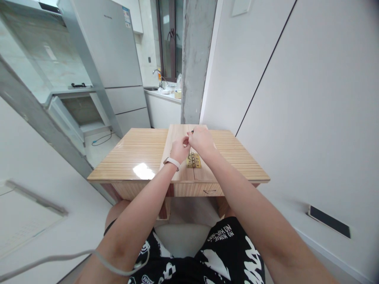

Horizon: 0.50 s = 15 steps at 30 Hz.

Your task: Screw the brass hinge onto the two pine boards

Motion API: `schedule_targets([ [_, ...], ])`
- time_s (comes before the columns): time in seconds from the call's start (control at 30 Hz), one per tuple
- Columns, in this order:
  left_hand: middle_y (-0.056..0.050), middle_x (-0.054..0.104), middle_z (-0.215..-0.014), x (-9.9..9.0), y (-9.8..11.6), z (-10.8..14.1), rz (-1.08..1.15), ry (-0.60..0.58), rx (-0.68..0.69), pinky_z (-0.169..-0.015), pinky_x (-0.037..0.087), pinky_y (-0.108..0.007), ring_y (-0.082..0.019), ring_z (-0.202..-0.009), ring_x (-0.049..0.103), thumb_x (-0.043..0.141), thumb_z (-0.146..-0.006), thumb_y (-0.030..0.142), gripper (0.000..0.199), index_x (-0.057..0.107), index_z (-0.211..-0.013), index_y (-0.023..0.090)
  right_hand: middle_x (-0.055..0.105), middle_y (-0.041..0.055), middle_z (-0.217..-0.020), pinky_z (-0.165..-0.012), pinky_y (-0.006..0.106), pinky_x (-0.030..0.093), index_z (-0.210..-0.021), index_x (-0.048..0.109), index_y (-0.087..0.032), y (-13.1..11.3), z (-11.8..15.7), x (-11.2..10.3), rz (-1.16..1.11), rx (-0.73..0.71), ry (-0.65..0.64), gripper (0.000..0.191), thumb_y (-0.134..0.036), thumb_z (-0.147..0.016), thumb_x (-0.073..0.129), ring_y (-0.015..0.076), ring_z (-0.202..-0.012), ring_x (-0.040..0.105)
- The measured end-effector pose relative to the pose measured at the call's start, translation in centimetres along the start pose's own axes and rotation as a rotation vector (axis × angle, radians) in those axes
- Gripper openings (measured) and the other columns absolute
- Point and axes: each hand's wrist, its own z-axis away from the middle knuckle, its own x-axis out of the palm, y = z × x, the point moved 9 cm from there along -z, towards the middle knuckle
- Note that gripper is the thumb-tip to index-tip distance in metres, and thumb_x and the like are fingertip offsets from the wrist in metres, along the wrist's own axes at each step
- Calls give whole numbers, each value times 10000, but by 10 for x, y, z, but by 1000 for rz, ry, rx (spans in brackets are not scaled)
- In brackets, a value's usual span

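Observation:
Over the far middle of the table, my right hand (201, 139) is closed, and a small dark bit of something shows by its fingers. Close against its fingertips is my left hand (179, 150), thumb and forefinger curled together; what they pinch is too small to make out. Below both hands a brass-coloured hinge (194, 161) lies unfolded across the seam between two pale wooden boards (181, 173). Several holes or screw heads dot its leaves. A pale watch (172, 162) is on my left wrist.
The boards lie on a striped wooden table (142, 152) with a drawer handle (209, 191) at its front. A white wall (290, 118) runs along the right. Behind stand a grey fridge (109, 47) and a sink counter (164, 94). A pale cable (74, 255) crosses my left arm.

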Motion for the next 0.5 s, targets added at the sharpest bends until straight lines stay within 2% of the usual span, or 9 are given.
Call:
schedule_targets([
  [0.1,-87,787,-1014,-2,-4,-1,24,-23,2,-860,566,-325,-209,-917,727,621,-921,164,199,735,-1084,177,745,178,-1055,-929,336,474,-1010,750,-126,1,-5,-5,-90,-58,53,334,-398,-1009,556,269,-1039,671],
  [0.2,-97,784,-1018,-6,-6,0,60,-32,-26,-856,566,-331,-213,-915,723,643,-926,201,231,726,-1139,169,760,110,-1096,-900,298,484,-1078,754,-175,0,-15,-2,-266,-200,-29,214,-316,-957,648,205,-956,683],
  [0.3,-83,781,-982,-9,-7,0,62,-31,-49,-827,562,-317,-210,-914,718,640,-933,219,184,735,-1083,172,762,59,-1124,-841,255,484,-1154,744,-201,1,-24,0,-422,-314,-109,239,-201,-944,630,153,-895,681],
  [0.4,-79,779,-952,-9,-11,0,54,-24,-54,-808,556,-309,-208,-901,717,644,-932,230,150,740,-1031,170,775,40,-987,-792,245,471,-1091,770,-192,3,-30,6,-446,-348,-161,222,-174,-929,620,146,-833,672],
  [0.5,-86,779,-980,-7,-15,-2,85,-30,-28,-829,557,-315,-208,-912,720,644,-935,233,151,742,-1031,170,774,35,-940,-783,247,460,-1066,780,-199,5,-33,8,-417,-337,-126,215,-172,-907,637,151,-819,667],
])
